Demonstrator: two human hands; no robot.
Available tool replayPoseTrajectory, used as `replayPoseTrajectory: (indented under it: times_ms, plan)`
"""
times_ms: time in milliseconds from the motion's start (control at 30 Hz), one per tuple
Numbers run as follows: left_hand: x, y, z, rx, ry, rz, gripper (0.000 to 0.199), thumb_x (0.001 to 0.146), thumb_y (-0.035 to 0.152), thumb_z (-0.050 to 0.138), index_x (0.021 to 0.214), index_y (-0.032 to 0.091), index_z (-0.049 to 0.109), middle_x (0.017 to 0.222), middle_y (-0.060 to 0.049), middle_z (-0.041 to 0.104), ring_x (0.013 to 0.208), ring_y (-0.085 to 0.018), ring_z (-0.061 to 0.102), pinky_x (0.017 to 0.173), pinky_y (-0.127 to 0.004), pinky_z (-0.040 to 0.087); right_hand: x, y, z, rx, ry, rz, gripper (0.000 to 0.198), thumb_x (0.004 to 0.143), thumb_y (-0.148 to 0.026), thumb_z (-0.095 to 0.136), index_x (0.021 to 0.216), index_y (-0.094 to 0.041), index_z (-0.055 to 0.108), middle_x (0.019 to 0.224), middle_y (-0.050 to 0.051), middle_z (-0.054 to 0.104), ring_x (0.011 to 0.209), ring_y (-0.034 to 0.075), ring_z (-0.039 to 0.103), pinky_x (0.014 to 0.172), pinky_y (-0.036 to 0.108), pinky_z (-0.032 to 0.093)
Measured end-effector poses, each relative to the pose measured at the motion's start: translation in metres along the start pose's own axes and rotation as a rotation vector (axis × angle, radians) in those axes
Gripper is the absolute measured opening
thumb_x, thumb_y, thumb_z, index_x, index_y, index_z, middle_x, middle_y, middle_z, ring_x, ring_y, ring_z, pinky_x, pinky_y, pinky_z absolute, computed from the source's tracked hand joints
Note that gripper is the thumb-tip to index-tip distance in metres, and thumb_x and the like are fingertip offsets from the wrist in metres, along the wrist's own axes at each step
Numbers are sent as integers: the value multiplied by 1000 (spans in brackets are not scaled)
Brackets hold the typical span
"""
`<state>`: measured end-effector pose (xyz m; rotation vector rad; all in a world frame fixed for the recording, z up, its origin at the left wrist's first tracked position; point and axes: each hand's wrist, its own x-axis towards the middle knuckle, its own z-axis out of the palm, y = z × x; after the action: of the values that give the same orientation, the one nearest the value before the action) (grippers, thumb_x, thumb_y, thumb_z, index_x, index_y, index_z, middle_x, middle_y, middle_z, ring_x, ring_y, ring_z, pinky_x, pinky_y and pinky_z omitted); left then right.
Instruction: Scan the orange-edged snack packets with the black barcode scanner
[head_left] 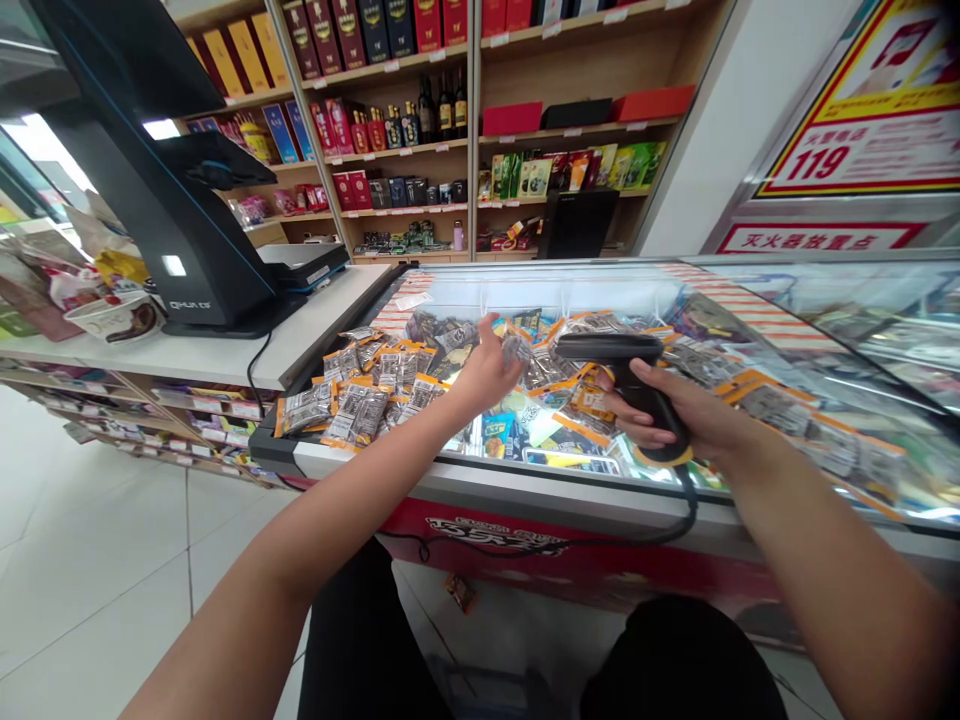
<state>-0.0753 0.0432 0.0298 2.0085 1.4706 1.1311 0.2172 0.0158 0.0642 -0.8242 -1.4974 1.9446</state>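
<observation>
My right hand (637,410) is wrapped round the handle of a black barcode scanner (611,348), whose head points left. From its base a black cable hangs along the freezer front. My left hand (491,368) is closed on a small clear-and-orange snack packet (517,349), which is blurred and partly covered by the fingers. More packets with orange edges (358,412) lie heaped on the freezer's glass top, left of my left hand. Others (592,402) sit between the two hands and to the right.
The chest freezer (352,462) spans the front, its glass showing goods inside. A phone (571,461) lies near its front edge. On the left counter (262,350) stand a black checkout terminal (187,220) and a bowl (124,318). One packet (460,592) is on the floor. Stocked shelves (397,145) rise behind.
</observation>
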Motion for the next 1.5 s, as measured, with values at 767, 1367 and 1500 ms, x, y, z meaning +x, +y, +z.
replayPoseTrajectory:
  times_ms: [767, 1367, 1500]
  plan:
    - [-73, 64, -58, 839, 298, 52, 35, 102, 19, 60, 135, 22, 70, 159, -19, 64, 145, -41, 56, 115, -57, 52, 0, 2, -3, 40, -26, 7, 55, 94, -74, 84, 101, -23, 66, 63, -6, 51, 39, 4, 31, 39, 17, 29]
    - [-175, -24, -114, 827, 401, -397, 70, 106, 34, 65, 170, 13, 45, 156, -29, 62, 146, -46, 64, 114, -62, 57, 1, 5, -6, 13, 31, 37, 50, 95, -73, 82, 98, -27, 64, 62, -4, 48, 40, 6, 28, 40, 22, 22]
    - [-179, -50, -106, 497, 606, -201, 77, 105, 39, 70, 172, 14, 40, 156, -28, 58, 150, -43, 61, 124, -62, 53, 1, 5, -8, 3, 39, 43, 51, 95, -75, 81, 98, -26, 65, 63, -4, 47, 42, 7, 28, 39, 22, 24]
